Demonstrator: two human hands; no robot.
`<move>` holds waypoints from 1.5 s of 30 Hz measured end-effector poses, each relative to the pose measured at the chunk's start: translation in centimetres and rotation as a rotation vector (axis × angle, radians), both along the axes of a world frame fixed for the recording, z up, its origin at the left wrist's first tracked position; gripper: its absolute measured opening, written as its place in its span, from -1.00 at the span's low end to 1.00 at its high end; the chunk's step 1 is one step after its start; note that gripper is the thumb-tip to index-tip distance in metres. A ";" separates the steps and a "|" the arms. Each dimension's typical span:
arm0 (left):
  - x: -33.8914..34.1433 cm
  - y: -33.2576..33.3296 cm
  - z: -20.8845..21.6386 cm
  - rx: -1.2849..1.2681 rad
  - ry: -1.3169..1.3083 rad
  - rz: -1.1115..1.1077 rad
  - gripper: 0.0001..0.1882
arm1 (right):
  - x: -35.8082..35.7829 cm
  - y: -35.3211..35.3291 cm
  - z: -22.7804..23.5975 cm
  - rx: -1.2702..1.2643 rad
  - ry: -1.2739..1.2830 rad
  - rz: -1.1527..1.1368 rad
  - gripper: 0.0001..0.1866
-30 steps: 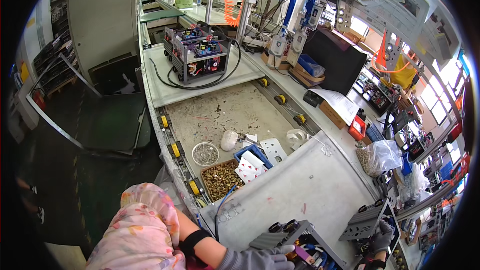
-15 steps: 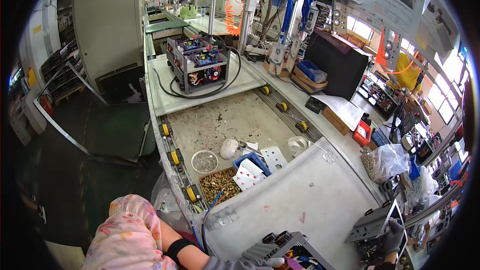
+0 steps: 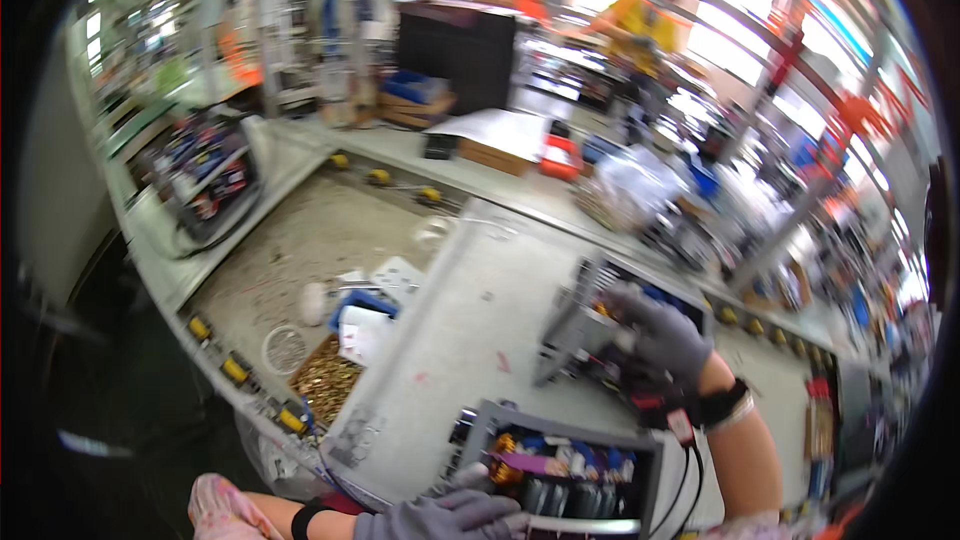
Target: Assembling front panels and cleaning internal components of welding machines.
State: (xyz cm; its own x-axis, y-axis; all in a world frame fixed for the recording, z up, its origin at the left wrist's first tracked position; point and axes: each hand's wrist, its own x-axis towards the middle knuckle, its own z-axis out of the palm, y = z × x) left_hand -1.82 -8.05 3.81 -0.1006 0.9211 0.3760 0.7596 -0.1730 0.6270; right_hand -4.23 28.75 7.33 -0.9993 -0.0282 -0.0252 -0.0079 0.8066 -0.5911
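My left hand [image 3: 445, 512], in a grey glove, grips the near left corner of a grey open-topped electronics unit [image 3: 560, 470] that lies on the white bench plate [image 3: 470, 340]. Coils and coloured parts show inside it. My right hand [image 3: 662, 338], also gloved with a black wrist strap, holds the edge of a second grey metal chassis [image 3: 585, 325] that stands tilted just beyond the first unit. The picture is blurred by head motion.
Left of the plate runs a sunken conveyor belt [image 3: 300, 240] with yellow rollers, a tray of brass screws [image 3: 325, 380], a round dish [image 3: 285, 348], a blue tray [image 3: 360, 305] and white cards. A black box [image 3: 468, 55], cartons and clutter line the far bench.
The view has swung to the right and down. Both gloved hands, earlier at the lower edge, are now in full view on the two grey units, the right one reaching onto the far chassis.
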 end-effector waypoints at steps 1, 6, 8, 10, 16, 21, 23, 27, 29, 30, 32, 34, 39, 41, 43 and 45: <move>0.1 0.0 0.1 0.019 0.007 0.061 -0.39 | 0.5 0.4 0.0 -0.145 0.282 0.007 -0.38; -0.1 -0.3 1.0 0.024 0.076 0.013 -0.40 | 8.9 2.7 2.0 -0.183 0.502 -0.482 -0.62; -1.1 -0.3 1.9 -0.038 0.008 -0.087 -0.38 | 12.8 0.6 1.7 -0.141 0.414 -0.462 -0.62; -2.6 -0.2 3.2 -0.083 -0.189 -0.198 -0.30 | 16.8 -2.9 1.2 -0.016 0.326 -0.470 -0.58; -5.1 0.1 8.2 -0.061 -0.132 -0.087 -0.46 | 23.0 -13.6 -0.4 0.356 0.254 -0.186 -0.52; -8.4 7.7 7.9 0.028 -0.056 -0.039 -0.56 | 24.1 -15.8 -2.7 0.176 0.374 -0.383 -0.55; -10.1 11.0 6.3 0.022 0.037 0.020 -0.57 | 24.2 -16.1 -3.8 0.051 0.459 -0.551 -0.57; -12.4 15.8 2.8 -0.097 0.152 0.106 -0.53 | 24.4 -16.4 -4.9 0.178 0.562 -0.477 -0.59; -13.0 17.6 2.0 -0.271 0.068 0.084 -0.49 | 24.1 -16.5 -4.9 0.278 0.509 -0.542 -0.59; -13.1 18.4 1.7 -0.275 0.116 0.077 -0.46 | 23.9 -16.5 -4.8 0.324 0.532 -0.538 -0.62; -12.9 19.8 1.6 -0.296 0.286 0.106 -0.38 | 23.4 -16.6 -4.6 0.372 0.509 -0.544 -0.64; -12.5 20.9 1.7 -0.278 0.422 0.104 -0.34 | 23.3 -16.6 -4.4 0.433 0.485 -0.542 -0.66; -13.5 21.6 2.3 -0.592 0.730 0.180 -0.20 | 23.7 -16.5 -4.4 0.406 0.458 -0.606 -0.66; -15.1 20.4 2.4 -0.590 0.701 0.157 -0.22 | 23.8 -16.3 -4.3 0.383 0.450 -0.615 -0.66; -16.8 18.6 2.3 -0.520 0.635 0.095 -0.25 | 24.0 -16.1 -4.1 0.369 0.452 -0.635 -0.67; -17.5 16.8 2.1 -0.471 0.647 0.087 -0.26 | 24.1 -15.9 -4.0 0.354 0.426 -0.622 -0.65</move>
State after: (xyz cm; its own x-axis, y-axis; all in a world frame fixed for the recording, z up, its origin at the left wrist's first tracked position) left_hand -19.36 8.78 5.92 -0.0741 0.9964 -0.0415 0.9958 0.0762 0.0504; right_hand 19.84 12.82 3.36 -0.7562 0.4706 0.4547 0.3349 0.8753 -0.3489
